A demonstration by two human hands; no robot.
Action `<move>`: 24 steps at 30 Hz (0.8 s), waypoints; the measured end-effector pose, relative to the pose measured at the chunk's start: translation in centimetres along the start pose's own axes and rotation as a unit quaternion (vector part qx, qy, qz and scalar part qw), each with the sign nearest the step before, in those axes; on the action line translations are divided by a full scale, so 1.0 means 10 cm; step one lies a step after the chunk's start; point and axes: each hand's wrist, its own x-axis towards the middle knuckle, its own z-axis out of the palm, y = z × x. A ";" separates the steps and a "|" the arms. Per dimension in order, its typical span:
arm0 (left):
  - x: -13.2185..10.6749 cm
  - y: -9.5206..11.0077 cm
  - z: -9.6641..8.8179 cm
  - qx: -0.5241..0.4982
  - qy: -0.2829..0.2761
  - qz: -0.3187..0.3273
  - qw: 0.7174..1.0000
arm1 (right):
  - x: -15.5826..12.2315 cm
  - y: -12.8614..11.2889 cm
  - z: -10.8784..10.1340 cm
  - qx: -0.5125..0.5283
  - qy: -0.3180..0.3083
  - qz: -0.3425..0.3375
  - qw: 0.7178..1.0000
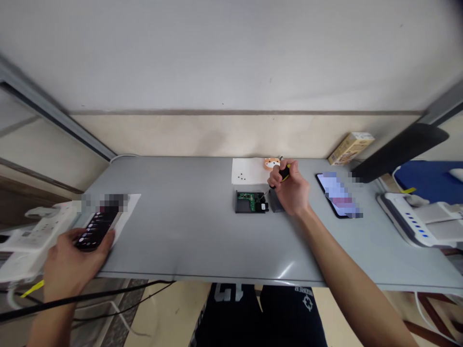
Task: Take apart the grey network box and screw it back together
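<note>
My right hand (292, 190) is wrapped around the black and yellow handle of a screwdriver (284, 172). Its thin shaft slants down to the left, toward a small open black case (243, 206) with a green circuit board (251, 198) inside; whether the tip touches is too small to tell. Partly behind my right wrist lies a dark grey flat piece (277, 202). At the left end of the desk my left hand (77, 253) grips a dark-screened phone (98, 226) by its lower edges, over a white sheet (126, 212).
Several tiny dark screws (241, 177) lie on a white paper (249, 166) beside an orange bear-faced item (272, 164). On the right are a lit phone (336, 195), a yellowish box (350, 148) and a power strip (412, 221). Another power strip (45, 229) stands left; cables (108, 291) hang below.
</note>
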 end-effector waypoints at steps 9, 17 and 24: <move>0.35 0.40 -0.07 0.086 -0.043 0.075 0.993 | 0.01 0.01 0.00 0.001 -0.004 0.000 1.000; 0.32 0.60 -0.08 0.070 -0.020 -0.003 0.997 | 0.01 0.02 0.00 -0.002 -0.013 -0.007 1.000; 0.36 0.60 -0.14 0.050 -0.038 0.039 0.997 | 0.00 0.02 0.03 0.012 -0.028 -0.012 0.999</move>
